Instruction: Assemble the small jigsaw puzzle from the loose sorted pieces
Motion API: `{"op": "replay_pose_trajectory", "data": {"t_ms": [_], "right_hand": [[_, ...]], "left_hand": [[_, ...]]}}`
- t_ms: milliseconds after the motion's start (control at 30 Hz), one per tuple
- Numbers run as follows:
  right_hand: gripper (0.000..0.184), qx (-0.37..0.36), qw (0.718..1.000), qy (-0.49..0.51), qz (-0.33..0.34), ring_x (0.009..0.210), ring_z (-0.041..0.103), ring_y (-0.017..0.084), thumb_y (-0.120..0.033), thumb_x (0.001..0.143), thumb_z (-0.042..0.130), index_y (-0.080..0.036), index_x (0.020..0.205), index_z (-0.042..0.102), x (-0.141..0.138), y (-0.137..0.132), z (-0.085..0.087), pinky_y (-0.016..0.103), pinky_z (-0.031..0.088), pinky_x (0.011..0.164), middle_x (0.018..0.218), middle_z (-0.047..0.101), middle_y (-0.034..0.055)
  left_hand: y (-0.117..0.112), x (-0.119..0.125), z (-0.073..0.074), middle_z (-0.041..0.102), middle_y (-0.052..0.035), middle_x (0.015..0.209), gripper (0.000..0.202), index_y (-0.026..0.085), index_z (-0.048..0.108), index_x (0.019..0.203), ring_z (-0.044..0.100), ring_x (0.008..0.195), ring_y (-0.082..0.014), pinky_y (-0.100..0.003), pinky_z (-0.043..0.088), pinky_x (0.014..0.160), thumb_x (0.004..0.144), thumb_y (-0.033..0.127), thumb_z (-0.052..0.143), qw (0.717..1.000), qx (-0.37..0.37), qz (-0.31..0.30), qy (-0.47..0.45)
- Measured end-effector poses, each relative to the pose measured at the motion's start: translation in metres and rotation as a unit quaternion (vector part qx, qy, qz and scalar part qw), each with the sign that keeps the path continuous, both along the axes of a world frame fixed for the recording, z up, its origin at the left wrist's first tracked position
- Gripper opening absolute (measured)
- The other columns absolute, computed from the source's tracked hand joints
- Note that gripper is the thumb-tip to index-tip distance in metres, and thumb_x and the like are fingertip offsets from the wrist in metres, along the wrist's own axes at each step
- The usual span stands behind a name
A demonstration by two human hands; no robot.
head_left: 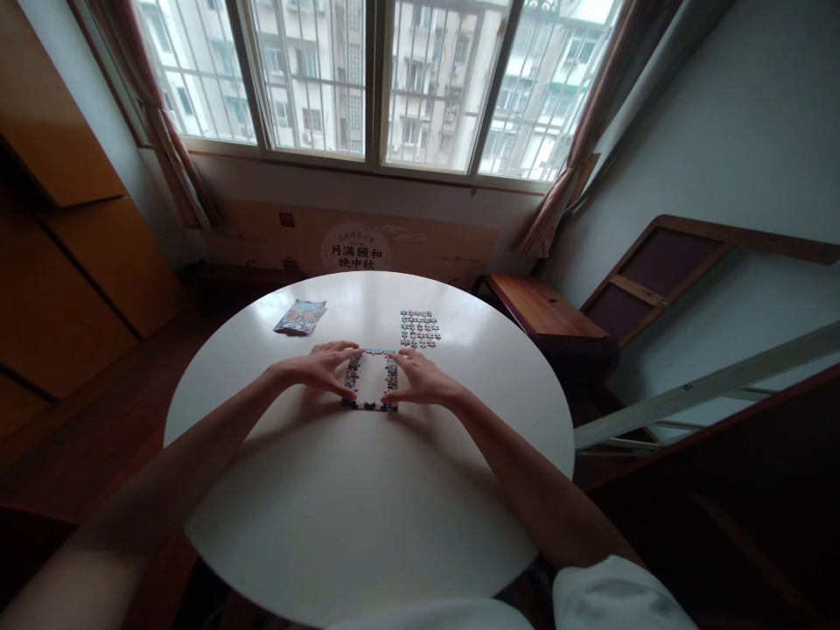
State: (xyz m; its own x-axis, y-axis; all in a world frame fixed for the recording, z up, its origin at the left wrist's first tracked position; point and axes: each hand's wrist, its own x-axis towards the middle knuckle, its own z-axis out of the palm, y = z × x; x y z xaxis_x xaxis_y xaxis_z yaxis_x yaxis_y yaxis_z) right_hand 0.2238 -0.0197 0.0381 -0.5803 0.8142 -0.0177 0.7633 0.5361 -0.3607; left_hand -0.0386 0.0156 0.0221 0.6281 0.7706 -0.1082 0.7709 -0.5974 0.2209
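A rectangular frame of joined jigsaw puzzle border pieces (369, 406) lies flat on the white round table (367, 507), its middle showing bare table. My left hand (324, 367) rests at the frame's left side, thumb near the lower left corner and fingers at the upper left. On the opposite side my right hand (420, 378) touches the right edge, thumb low and fingers at the upper right corner. Both hands have thumb and fingers spread apart. Loose jigsaw pieces (420, 328) are laid out in rows just beyond my right hand.
A crumpled, colourfully printed bag (302, 317) lies at the table's back left. Behind the table stands a printed board (420, 249) under the barred windows. A wooden bench (544, 306) is at the right, near a ladder-like metal frame (709, 398).
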Motion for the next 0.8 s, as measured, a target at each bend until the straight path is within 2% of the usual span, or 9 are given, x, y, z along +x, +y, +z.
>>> {"op": "replay_pose_trajectory", "data": {"t_ms": [100,167,267,433,600,700,800], "right_hand": [[0.114,-0.008,1.0,-0.017,0.004,0.137,0.02,0.039,-0.072,0.058,0.067,-0.016,0.147,0.025,0.001,-0.005,-0.003,0.051,0.025,0.107,0.15,0.019,0.0206],[0.118,-0.009,1.0,-0.023,0.015,0.138,0.017,0.04,-0.075,0.055,0.066,-0.017,0.148,0.021,0.002,-0.006,-0.005,0.052,0.022,0.108,0.151,0.016,0.0194],[0.12,-0.002,0.999,-0.029,0.028,0.137,0.018,0.04,-0.077,0.054,0.065,-0.019,0.148,0.02,0.003,-0.005,-0.009,0.053,0.02,0.108,0.152,0.017,0.0183],[0.111,0.009,0.999,-0.02,0.024,0.133,0.026,0.038,-0.075,0.059,0.064,-0.02,0.147,0.025,0.003,-0.003,-0.012,0.052,0.023,0.107,0.149,0.025,0.0176],[0.097,0.029,0.999,0.008,0.026,0.128,0.033,0.036,-0.071,0.065,0.064,-0.023,0.144,0.033,0.004,0.002,-0.016,0.05,0.028,0.103,0.144,0.033,0.0157],[0.09,0.038,0.999,0.012,0.032,0.127,0.034,0.035,-0.07,0.067,0.062,-0.022,0.14,0.041,0.005,0.005,-0.019,0.05,0.03,0.103,0.142,0.037,0.0151],[0.087,0.04,0.998,0.01,0.038,0.129,0.032,0.036,-0.071,0.068,0.061,-0.022,0.138,0.044,0.006,0.006,-0.02,0.05,0.029,0.104,0.143,0.036,0.0151]], "left_hand": [[-0.001,0.0,0.002,0.011,-0.0127,0.155,0.113,0.023,0.016,0.149,0.01,0.14,-0.0379,-0.053,0.01,0.111,0.059,0.078,0.057,0.999,-0.027,0.009,0.037],[-0.002,0.0,0.003,0.004,-0.0135,0.156,0.118,0.021,0.007,0.15,0.005,0.141,-0.0384,-0.056,0.008,0.11,0.059,0.078,0.057,0.998,-0.046,0.008,0.05],[-0.003,0.001,0.005,-0.001,-0.0146,0.155,0.121,0.021,0.002,0.15,0.002,0.141,-0.0384,-0.057,0.006,0.11,0.058,0.079,0.056,0.997,-0.055,0.001,0.055],[-0.003,0.001,0.005,-0.004,-0.0148,0.155,0.123,0.019,-0.001,0.15,-0.003,0.141,-0.0372,-0.058,0.003,0.11,0.058,0.079,0.056,0.996,-0.068,-0.001,0.057],[0.003,-0.005,-0.002,-0.004,-0.0135,0.156,0.12,0.019,0.002,0.15,-0.003,0.142,-0.0352,-0.054,0.006,0.112,0.06,0.078,0.056,0.998,-0.049,0.005,0.027],[0.008,-0.008,-0.007,0.001,-0.0125,0.156,0.117,0.022,0.007,0.15,0.0,0.142,-0.0348,-0.051,0.007,0.113,0.06,0.078,0.056,0.999,-0.035,0.003,0.011],[0.009,-0.009,-0.009,0.002,-0.0118,0.156,0.115,0.023,0.009,0.15,-0.001,0.142,-0.0356,-0.053,0.005,0.113,0.06,0.078,0.056,0.999,-0.046,-0.004,0.019]]}}
